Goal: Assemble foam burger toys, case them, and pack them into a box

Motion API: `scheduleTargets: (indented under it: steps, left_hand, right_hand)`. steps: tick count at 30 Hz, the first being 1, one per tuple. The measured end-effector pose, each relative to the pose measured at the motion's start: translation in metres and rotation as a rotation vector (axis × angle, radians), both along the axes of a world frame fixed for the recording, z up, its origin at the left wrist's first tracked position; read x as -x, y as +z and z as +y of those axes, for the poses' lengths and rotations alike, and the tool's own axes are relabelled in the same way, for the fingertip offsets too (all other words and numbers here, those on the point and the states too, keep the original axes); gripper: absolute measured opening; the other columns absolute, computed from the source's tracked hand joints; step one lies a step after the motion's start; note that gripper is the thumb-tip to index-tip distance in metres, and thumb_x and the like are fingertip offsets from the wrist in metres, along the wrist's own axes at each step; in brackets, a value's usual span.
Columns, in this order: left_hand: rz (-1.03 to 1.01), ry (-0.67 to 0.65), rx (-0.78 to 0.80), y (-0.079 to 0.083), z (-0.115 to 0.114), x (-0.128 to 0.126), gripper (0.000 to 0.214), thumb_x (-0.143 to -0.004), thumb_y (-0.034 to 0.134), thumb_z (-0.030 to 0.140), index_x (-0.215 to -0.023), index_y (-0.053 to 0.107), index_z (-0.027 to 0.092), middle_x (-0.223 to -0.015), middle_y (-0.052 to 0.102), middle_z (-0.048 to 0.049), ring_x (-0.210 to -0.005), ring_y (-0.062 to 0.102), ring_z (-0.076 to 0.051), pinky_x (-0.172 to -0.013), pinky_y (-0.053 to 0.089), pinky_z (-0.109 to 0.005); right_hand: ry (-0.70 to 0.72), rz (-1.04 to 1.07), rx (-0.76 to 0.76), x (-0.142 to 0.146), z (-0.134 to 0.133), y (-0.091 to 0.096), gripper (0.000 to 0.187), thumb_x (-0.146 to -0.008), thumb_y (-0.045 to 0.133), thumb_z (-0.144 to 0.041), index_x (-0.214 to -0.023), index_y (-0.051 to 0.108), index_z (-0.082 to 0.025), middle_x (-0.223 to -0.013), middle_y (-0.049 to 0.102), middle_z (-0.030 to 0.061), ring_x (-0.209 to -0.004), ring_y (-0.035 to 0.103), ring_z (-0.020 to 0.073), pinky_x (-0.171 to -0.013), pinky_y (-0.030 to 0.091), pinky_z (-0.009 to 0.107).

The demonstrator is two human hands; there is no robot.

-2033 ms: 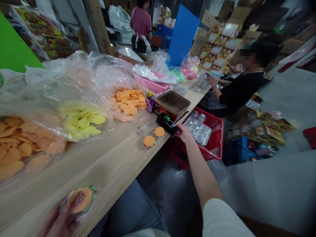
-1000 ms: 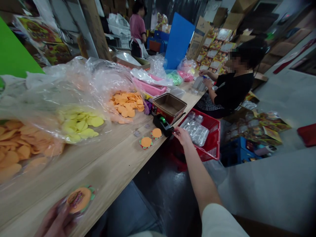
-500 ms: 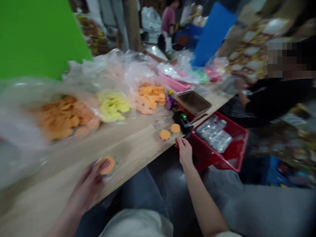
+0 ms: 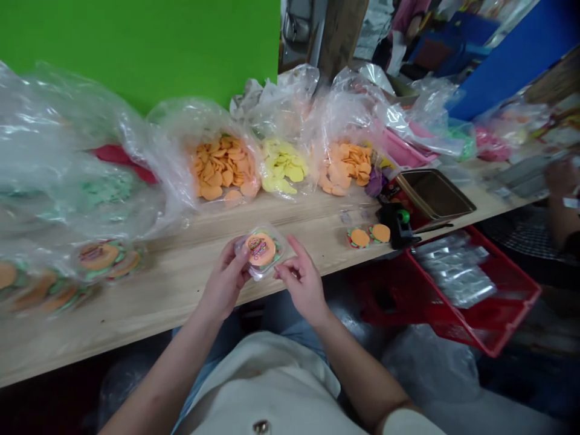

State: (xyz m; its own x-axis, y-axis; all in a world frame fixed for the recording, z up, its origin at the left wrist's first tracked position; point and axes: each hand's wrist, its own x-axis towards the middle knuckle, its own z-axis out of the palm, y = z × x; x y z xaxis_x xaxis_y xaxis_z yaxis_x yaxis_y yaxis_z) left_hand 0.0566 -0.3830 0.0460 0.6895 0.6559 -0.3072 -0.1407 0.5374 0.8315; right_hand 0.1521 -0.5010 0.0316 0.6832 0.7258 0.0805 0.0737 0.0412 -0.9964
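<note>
R hand (image 4: 304,281) has been withdrawn from tape dispenser (image 4: 397,226) to mid-desk (image 4: 158,287); fingers (image 4: 293,246) now placed against clear packet (image 4: 261,249), which has been raised by L hand (image 4: 223,281) from lower-left position. View swung left: bag of green discs (image 4: 106,190) and row of packed discs (image 4: 106,257) brought into frame. Co-worker's hand (image 4: 560,178) only seen at R edge.

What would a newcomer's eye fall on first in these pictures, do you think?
A bright green board fills the top left, behind clear bags of orange and yellow discs on the wooden table. At centre, the left hand holds a clear packet with a round orange piece, the right hand beside it.
</note>
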Motion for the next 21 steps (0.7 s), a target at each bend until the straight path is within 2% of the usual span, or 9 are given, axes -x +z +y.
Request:
scheduleTargets:
  steps: [4,9,14,21]
  left_hand:
    - [-0.016,0.012,0.011,0.0,0.003,0.005,0.028,-0.076,0.064,0.035,-0.102,0.06,0.026,-0.102,0.062,0.0001,-0.083,0.059,-0.013,-0.067,0.051,-0.022]
    - [-0.026,0.016,0.011,0.0,0.006,0.005,0.027,-0.077,0.063,0.033,-0.102,0.06,0.026,-0.1,0.062,0.0,-0.08,0.058,-0.011,-0.065,0.05,-0.02]
    - [-0.013,0.005,0.013,0.0,0.005,0.002,0.027,-0.078,0.062,0.034,-0.103,0.059,0.026,-0.099,0.062,-0.0001,-0.079,0.058,-0.012,-0.064,0.049,-0.021]
    - [-0.004,-0.006,-0.004,0.0,0.002,0.0,0.029,-0.077,0.062,0.035,-0.104,0.059,0.025,-0.103,0.061,-0.0015,-0.083,0.058,-0.013,-0.067,0.049,-0.022]
  right_hand:
    - [0.003,0.002,0.026,0.005,0.0,0.001,0.062,-0.079,0.056,-0.02,-0.136,0.032,-0.025,-0.067,0.061,-0.0045,-0.064,0.058,0.0115,-0.066,0.047,0.026]
    - [-0.004,0.009,0.009,0.012,-0.005,0.004,0.064,-0.08,0.057,-0.02,-0.137,0.028,-0.026,-0.07,0.062,-0.0046,-0.065,0.059,0.0114,-0.066,0.047,0.025]
    - [-0.059,-0.041,0.003,0.009,-0.003,0.004,0.061,-0.08,0.057,-0.021,-0.135,0.031,-0.026,-0.071,0.063,-0.0035,-0.067,0.059,0.0125,-0.07,0.048,0.028]
    - [-0.024,-0.004,0.003,0.005,-0.002,0.0,0.062,-0.08,0.056,-0.021,-0.136,0.03,-0.026,-0.07,0.062,-0.0038,-0.066,0.058,0.0117,-0.069,0.047,0.027]
